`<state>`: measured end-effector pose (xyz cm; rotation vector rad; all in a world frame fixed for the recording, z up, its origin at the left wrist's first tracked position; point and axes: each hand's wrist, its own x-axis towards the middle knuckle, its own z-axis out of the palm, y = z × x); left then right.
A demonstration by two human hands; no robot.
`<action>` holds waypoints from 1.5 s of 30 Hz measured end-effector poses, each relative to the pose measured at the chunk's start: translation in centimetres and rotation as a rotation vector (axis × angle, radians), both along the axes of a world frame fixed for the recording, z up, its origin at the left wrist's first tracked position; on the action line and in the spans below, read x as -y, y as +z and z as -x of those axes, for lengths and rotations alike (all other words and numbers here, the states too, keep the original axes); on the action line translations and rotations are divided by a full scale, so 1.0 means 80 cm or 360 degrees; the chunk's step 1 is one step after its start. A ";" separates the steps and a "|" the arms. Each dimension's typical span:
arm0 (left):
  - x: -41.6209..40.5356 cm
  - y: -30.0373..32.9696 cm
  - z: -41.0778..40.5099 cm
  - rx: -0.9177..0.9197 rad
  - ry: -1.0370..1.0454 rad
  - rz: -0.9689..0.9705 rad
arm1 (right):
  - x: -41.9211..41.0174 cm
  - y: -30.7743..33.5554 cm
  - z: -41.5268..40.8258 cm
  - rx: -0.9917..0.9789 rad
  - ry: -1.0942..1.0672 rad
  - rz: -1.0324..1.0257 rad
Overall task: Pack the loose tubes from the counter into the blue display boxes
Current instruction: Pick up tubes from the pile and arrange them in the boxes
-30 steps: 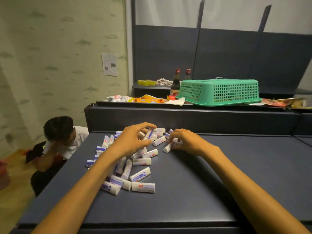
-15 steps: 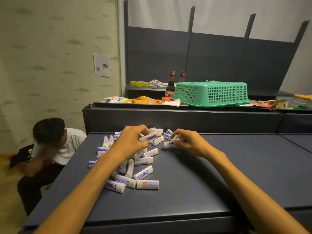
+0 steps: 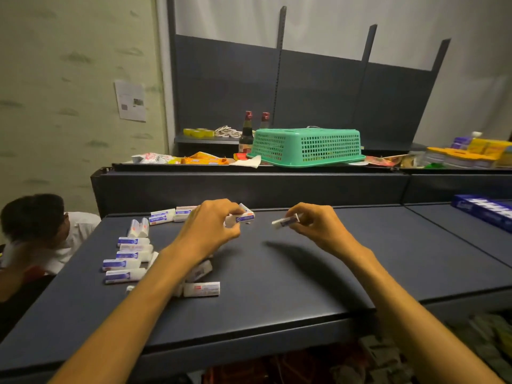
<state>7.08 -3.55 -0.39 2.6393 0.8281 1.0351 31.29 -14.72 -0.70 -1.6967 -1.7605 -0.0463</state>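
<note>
Head view: my right hand (image 3: pixel 315 225) pinches one tube (image 3: pixel 286 220) above the surface (image 3: pixel 291 273); my left hand (image 3: pixel 210 225) curls round another tube (image 3: pixel 240 218). Loose tubes (image 3: pixel 127 263) lie left, the blue display box (image 3: pixel 483 212) far right. I judge a light pinch could drop one on that long carry.

Loose tubes (image 3: pixel 130 263) lie on the counter (image 3: pixel 277 273), left of the left hand's fingers (image 3: pixel 230 217). A display box (image 3: pixel 484 212) lies far right of the right hand's fingers (image 3: pixel 300 217).
</note>
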 end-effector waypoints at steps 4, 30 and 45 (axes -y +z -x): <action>0.032 0.001 -0.055 -0.0033 -0.0100 -0.0012 | 0.057 0.000 -0.046 0.0101 -0.0106 -0.0089; 0.396 0.009 -0.556 -0.0064 -0.0735 -0.0137 | 0.518 -0.016 -0.471 -0.0395 -0.0639 -0.0227; 0.430 0.027 -0.888 0.0029 -0.0887 -0.0132 | 0.574 -0.006 -0.776 -0.0671 -0.0755 -0.0347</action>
